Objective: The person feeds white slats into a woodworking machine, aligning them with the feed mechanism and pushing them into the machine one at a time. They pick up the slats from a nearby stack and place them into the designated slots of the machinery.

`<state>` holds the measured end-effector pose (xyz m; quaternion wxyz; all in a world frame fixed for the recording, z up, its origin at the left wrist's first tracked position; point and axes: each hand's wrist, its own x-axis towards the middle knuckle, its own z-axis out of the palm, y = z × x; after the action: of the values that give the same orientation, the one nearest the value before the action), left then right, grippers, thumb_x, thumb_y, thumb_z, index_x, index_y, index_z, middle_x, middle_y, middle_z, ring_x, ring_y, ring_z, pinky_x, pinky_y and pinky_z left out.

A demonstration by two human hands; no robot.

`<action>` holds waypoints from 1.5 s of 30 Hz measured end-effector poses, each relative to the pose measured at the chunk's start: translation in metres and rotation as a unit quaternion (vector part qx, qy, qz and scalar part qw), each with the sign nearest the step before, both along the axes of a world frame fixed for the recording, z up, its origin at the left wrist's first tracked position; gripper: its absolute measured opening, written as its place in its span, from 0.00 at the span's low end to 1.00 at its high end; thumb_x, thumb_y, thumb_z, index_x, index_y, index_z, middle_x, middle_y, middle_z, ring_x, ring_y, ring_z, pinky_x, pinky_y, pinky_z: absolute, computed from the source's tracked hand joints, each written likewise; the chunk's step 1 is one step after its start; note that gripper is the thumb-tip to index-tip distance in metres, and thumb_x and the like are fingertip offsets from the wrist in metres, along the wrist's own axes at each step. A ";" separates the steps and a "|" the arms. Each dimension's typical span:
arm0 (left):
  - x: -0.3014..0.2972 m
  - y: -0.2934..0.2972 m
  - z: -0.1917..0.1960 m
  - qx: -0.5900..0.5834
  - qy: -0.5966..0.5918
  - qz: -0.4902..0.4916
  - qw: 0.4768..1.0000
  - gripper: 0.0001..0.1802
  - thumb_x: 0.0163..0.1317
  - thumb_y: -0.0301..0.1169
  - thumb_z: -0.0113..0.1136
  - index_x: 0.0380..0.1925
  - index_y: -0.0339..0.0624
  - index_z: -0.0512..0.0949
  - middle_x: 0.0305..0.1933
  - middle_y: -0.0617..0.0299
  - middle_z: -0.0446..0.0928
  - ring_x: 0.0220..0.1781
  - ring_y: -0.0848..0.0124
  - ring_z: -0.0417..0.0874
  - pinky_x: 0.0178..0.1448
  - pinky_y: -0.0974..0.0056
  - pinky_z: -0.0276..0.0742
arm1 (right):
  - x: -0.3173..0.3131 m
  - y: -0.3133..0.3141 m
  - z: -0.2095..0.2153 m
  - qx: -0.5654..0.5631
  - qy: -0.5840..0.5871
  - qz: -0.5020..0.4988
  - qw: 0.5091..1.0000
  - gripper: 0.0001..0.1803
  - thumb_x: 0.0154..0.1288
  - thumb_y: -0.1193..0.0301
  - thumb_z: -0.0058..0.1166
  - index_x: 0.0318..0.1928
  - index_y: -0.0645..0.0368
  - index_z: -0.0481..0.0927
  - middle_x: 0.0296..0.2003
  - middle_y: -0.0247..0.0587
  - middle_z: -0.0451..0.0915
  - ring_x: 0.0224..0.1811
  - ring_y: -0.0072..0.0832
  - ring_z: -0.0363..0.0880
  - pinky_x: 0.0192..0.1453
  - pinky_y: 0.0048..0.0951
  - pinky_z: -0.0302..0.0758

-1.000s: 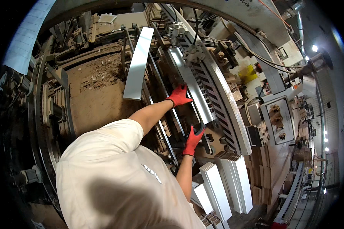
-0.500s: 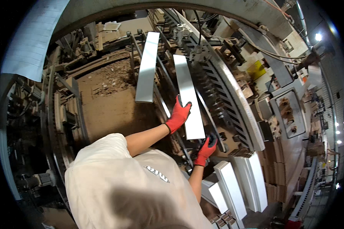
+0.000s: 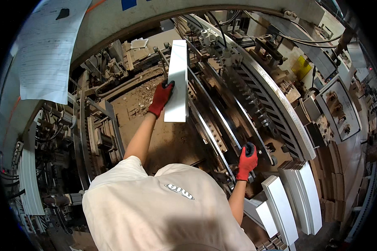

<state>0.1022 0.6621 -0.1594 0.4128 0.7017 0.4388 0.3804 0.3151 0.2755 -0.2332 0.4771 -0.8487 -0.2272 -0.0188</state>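
A long white board (image 3: pixel 176 90) lies across the metal rails, left of centre. A second edge shows along its right side, so another board seems to be under it. My left hand (image 3: pixel 159 100), in a red glove with black fingers, grips its left edge, thumb on top; the other fingers are partly hidden. My right hand (image 3: pixel 247 161), gloved alike, is held over the near right end of the rails, apart from the board. Its fingers are curled in, with nothing visible in them. Close to it stand stacks of white boards (image 3: pixel 280 209) at the lower right.
Parallel metal rails (image 3: pixel 209 131) run diagonally beneath the board. Beyond them is a long machine beam (image 3: pixel 276 100) with black stripes, fittings and hoses. Debris covers the brown surface (image 3: pixel 134 108) at left. A printed paper sheet (image 3: pixel 50 58) hangs at the upper left.
My left hand has moved left and away with the right-hand board, which now appears to lie on the other one. My right hand has left the board's near end. The view has shifted.
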 end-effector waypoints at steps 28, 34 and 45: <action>0.057 0.019 -0.064 0.121 0.279 0.010 0.953 0.60 0.42 0.61 0.70 0.72 0.44 0.58 0.71 0.32 0.58 0.70 0.41 0.65 0.67 0.46 0.68 | 0.007 -0.010 -0.023 -0.031 -0.011 -0.007 0.999 0.18 0.59 0.63 0.64 0.50 0.51 0.82 0.43 0.40 0.85 0.46 0.37 0.85 0.49 0.36 0.79; 0.043 -0.012 -0.028 0.223 0.284 0.059 0.931 0.61 0.43 0.66 0.69 0.73 0.49 0.56 0.70 0.28 0.55 0.70 0.38 0.63 0.68 0.44 0.66 | 0.010 -0.031 -0.027 0.069 0.029 0.045 0.996 0.33 0.56 0.58 0.66 0.61 0.55 0.74 0.56 0.49 0.78 0.59 0.44 0.76 0.63 0.39 0.72; 0.037 -0.168 0.014 0.253 0.076 -0.182 0.947 0.51 0.51 0.31 0.75 0.73 0.44 0.56 0.72 0.42 0.58 0.73 0.46 0.59 0.75 0.49 0.55 | 0.058 -0.295 0.073 -0.439 -0.057 -0.046 0.896 0.55 0.40 0.57 0.72 0.71 0.50 0.61 0.68 0.51 0.64 0.71 0.45 0.62 0.72 0.52 0.58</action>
<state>0.1390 0.4939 -0.1456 0.2499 0.8776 0.2231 0.3430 0.3727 -0.0195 -0.1605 0.0408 -0.9788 -0.2003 0.0124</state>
